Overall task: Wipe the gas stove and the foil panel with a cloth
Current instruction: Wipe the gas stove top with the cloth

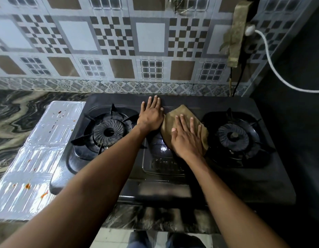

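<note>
Right hand, fingers spread flat, presses a soft, limp brown cloth onto the black gas stove at frame centre; left hand rests flat beside it, perhaps bracing. Palm pressure suits it.

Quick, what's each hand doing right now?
Left hand: open, flat on the gas stove, holding nothing.
Right hand: open, fingers straight, pressing the cloth onto the stove.

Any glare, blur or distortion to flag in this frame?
Head view: wide-angle bowing of the wall tiles; strong glare on the foil panel, a small highlight on the gas stove at its centre; the stove's front edge looks smeared; far right is dark; left hand, right hand and cloth are sharp.
</note>
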